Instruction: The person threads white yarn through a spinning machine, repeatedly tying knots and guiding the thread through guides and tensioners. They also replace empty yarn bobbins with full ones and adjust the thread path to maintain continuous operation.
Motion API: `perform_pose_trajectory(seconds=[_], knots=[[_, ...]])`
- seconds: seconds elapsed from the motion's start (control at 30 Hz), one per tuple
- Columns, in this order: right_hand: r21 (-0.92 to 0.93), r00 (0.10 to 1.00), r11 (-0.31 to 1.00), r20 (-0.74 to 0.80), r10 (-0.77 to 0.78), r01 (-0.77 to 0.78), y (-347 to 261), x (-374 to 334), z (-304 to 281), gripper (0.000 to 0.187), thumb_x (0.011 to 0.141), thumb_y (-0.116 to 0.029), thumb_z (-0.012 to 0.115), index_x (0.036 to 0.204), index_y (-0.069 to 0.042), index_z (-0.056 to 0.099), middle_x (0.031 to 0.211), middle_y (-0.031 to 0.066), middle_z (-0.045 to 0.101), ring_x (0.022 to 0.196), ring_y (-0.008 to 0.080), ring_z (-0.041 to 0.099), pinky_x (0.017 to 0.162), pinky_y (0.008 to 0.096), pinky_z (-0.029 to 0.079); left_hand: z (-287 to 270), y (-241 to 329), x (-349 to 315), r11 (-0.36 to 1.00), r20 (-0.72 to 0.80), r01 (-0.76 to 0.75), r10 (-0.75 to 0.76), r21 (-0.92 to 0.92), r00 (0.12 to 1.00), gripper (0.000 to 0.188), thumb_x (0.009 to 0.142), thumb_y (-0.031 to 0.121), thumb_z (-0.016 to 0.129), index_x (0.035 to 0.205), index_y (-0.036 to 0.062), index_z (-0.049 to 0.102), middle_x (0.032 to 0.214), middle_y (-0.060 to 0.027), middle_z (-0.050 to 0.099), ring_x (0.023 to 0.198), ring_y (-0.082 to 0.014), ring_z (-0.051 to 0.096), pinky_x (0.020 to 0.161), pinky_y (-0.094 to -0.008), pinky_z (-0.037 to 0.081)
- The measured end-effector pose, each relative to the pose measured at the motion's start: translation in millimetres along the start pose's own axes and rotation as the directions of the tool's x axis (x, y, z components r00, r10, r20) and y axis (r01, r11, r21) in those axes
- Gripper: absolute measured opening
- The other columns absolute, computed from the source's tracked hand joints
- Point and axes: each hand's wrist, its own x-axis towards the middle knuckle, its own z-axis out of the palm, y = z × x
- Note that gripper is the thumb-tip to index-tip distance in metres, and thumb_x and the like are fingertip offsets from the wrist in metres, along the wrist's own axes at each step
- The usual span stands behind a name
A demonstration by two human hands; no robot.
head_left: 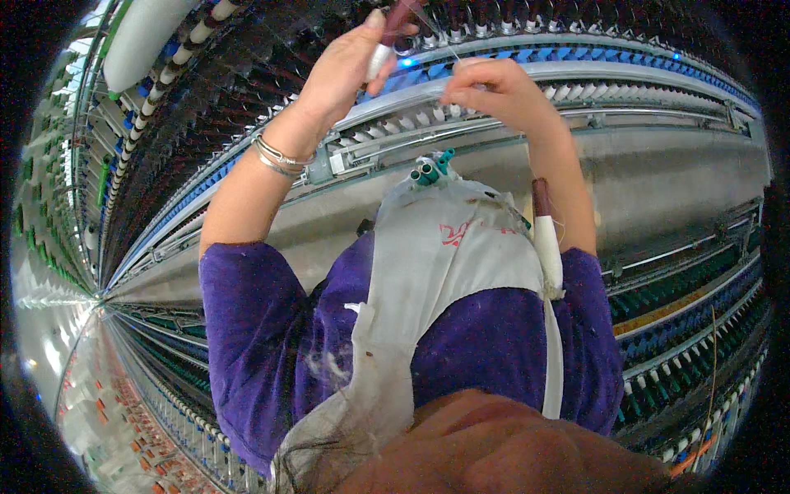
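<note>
At the top of the head view, my left hand (336, 72) is closed round a spinning bobbin, a maroon tube with white yarn (379, 62) wound on its lower part. The tube's upper end runs out of the picture. To its right, my right hand (502, 92) is raised with thumb and fingers pinched together. A thin strand of yarn (444, 43) slants down from near the bobbin's top to these fingertips. Both hands are in front of the spinning frame's row of spindles (485, 31).
Several green tubes (426, 172) stick out of my white apron (461, 247). Another maroon bobbin with white yarn (548, 251) hangs at its right side. A long blue rail (568, 55) and rows of white bobbins (605, 92) cross ahead. More machinery (683, 313) stands behind me.
</note>
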Motion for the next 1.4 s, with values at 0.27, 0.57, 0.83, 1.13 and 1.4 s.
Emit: perform_pose_trajectory(seconds=[0.27, 0.57, 0.83, 1.13, 1.4], knots=[[0.565, 0.628, 0.59, -0.769, 0.122, 0.577, 24.8, 0.1, -25.2, 0.019, 0.094, -0.021, 0.051, 0.086, -0.004, 0.057, 0.082, 0.0021, 0.055, 0.069, 0.0128, 0.049, 0.079, 0.029, 0.045, -2.0, -62.1, -5.9, 0.975, -0.211, -0.021, 0.069, 0.222, 0.975, 0.033, 0.09, 0.024, 0.059, 0.113, 0.0033, 0.046, 0.082, -0.0011, 0.052, 0.068, -0.0085, 0.049, 0.059, -0.0253, 0.045], [0.812, 0.767, 0.509, -0.512, 0.386, 0.286, 42.3, 25.5, -45.7, 0.019, 0.094, -0.026, 0.052, 0.084, -0.01, 0.054, 0.076, 0.0022, 0.055, 0.056, 0.0095, 0.045, 0.042, 0.0208, 0.034, 2.2, -103.8, -41.6, 0.98, 0.279, 0.116, -0.158, 0.162, 0.947, 0.037, 0.091, 0.024, 0.058, 0.12, 0.0047, 0.044, 0.084, -0.0005, 0.056, 0.065, -0.0062, 0.051, 0.054, -0.0229, 0.042], [-0.461, 0.874, 0.763, -0.397, 0.28, -0.454, 143.5, 21.4, -16.0, 0.016, 0.081, -0.023, 0.065, 0.092, -0.01, 0.068, 0.077, 0.007, 0.063, 0.068, 0.0206, 0.06, 0.061, 0.0343, 0.048, -179.6, -187.7, -106.9, 0.69, 0.179, 0.12, -0.345, 0.714, 0.921, 0.032, 0.081, 0.017, 0.064, 0.11, 0.0065, 0.056, 0.094, -0.0129, 0.062, 0.087, -0.0245, 0.059, 0.079, -0.0359, 0.046], [-0.798, 0.876, 0.507, -0.051, 0.479, -0.324, 232.2, 85.1, 70.3, 0.034, 0.079, -0.023, 0.065, 0.111, -0.013, 0.06, 0.089, 0.0139, 0.065, 0.083, 0.0322, 0.062, 0.071, 0.0416, 0.051, -367.7, -293.1, -249.6, 0.341, -0.453, 0.881, -0.762, 0.327, 0.463, 0.061, 0.068, 0.066, 0.067, 0.077, 0.0072, 0.059, 0.058, -0.0025, 0.053, 0.049, -0.013, 0.051, 0.046, -0.0299, 0.04], [-0.914, 0.698, 0.245, -0.055, 0.714, -0.323, 283.6, 145.6, 116.4, 0.048, 0.08, -0.016, 0.06, 0.127, -0.011, 0.048, 0.102, 0.0212, 0.062, 0.087, 0.0368, 0.063, 0.073, 0.0446, 0.052, -403.1, -319.9, -233.3, 0.603, -0.347, 0.689, -0.796, -0.402, 0.495, 0.053, 0.078, 0.064, 0.06, 0.065, 0.0139, 0.047, 0.053, 0.0015, 0.044, 0.045, -0.0117, 0.042, 0.044, -0.0262, 0.034]])
